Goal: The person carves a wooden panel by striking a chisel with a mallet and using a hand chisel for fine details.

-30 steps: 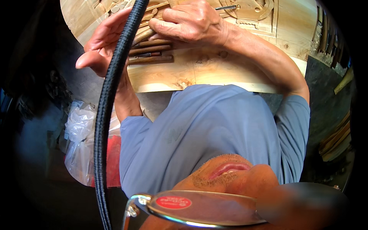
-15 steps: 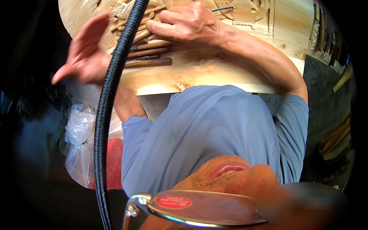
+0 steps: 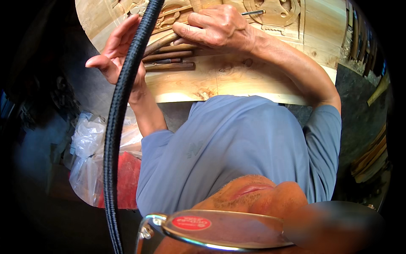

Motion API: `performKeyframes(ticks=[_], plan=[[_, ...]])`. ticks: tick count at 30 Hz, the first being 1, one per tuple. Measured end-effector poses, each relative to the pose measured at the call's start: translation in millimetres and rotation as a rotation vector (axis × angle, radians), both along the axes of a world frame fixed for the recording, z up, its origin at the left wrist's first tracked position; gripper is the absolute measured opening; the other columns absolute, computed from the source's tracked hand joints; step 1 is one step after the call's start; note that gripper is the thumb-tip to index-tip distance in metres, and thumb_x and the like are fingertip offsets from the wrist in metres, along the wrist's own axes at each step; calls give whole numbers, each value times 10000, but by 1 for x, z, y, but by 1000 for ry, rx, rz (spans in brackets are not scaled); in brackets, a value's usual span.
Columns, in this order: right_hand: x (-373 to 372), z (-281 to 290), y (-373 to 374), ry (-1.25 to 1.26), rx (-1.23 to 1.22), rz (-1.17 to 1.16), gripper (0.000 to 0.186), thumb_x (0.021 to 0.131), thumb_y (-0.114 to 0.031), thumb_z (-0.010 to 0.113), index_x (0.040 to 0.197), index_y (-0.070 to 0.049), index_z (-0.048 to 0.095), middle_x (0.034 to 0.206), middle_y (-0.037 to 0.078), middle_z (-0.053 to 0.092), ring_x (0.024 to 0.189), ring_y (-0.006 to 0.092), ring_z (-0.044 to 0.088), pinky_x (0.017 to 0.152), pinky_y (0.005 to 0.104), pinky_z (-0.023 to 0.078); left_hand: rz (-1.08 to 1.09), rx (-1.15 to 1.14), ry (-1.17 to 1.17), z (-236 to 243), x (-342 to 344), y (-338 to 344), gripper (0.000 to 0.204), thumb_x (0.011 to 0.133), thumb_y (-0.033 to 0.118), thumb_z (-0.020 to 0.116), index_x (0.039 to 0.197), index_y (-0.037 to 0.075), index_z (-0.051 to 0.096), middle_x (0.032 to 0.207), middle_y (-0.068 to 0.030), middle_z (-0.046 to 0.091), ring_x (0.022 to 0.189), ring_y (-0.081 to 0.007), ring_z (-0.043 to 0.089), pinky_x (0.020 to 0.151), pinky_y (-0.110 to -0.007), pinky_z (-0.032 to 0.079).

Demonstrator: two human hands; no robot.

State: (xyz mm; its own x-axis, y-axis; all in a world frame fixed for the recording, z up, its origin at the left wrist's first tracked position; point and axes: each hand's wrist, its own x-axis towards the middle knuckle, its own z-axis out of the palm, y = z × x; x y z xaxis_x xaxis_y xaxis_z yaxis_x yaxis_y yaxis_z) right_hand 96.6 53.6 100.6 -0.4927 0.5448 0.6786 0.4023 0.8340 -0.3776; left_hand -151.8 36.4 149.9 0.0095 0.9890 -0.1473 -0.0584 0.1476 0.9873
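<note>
My right hand (image 3: pixel 215 27) is closed in a fist low over the carved wooden board (image 3: pixel 230 78). From under its fingers a wooden-handled carving tool (image 3: pixel 160 44) slants out to the left; the rest of that tool is hidden. Several other wooden tool handles (image 3: pixel 173 66) lie side by side just below it on the board. My left hand (image 3: pixel 116 55) is raised at the board's left edge, palm turned inward, thumb and fingers apart and nothing in it. A black braided cable (image 3: pixel 133 59) crosses in front and covers part of this hand.
A thin dark metal rod (image 3: pixel 254 12) shows right of my fist, beside a carved round relief (image 3: pixel 277 17). Many long tools (image 3: pixel 359 40) stand in a row at the far right. A clear plastic bag (image 3: pixel 86 139) and a red object (image 3: pixel 122 178) are at lower left.
My left hand has swung right, closer to the tool handles, and its blur is gone. My right fist stays closed in nearly the same place, with the whole view shifted slightly.
</note>
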Motion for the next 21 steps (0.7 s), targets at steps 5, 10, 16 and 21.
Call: performKeyframes(ticks=[5,10,16,21], plan=[[1,-12,3,-7,68,1,251,832,-166,648,1030,-13,667,721,39,565,588,148,604,466,311,478,-116,-114,-8,12,20,-25,1153,879,898,220,1377,-76,582,1290,-254,672,1187,-380,681,1025,-517,560],[5,1,3,-97,-80,89,241,937,-169,601,1074,24,642,740,56,610,633,172,650,479,320,507,-38,-232,79,18,33,-34,1118,931,857,265,1389,-119,557,1368,-260,626,1285,-336,620,1059,-440,531],[4,-4,1,-125,-100,159,241,899,-218,684,1062,-40,683,667,-4,506,556,135,584,441,289,450,-55,-287,138,18,32,-40,1060,968,814,274,1390,-116,561,1352,-251,642,1259,-319,637,1053,-408,522],[-6,15,-29,-171,244,-19,293,828,-189,674,1069,-22,655,657,-11,487,564,118,603,476,269,480,-95,-244,-82,12,18,-43,1085,931,867,234,1415,-45,567,1334,-277,646,1215,-367,661,1108,-459,478]])
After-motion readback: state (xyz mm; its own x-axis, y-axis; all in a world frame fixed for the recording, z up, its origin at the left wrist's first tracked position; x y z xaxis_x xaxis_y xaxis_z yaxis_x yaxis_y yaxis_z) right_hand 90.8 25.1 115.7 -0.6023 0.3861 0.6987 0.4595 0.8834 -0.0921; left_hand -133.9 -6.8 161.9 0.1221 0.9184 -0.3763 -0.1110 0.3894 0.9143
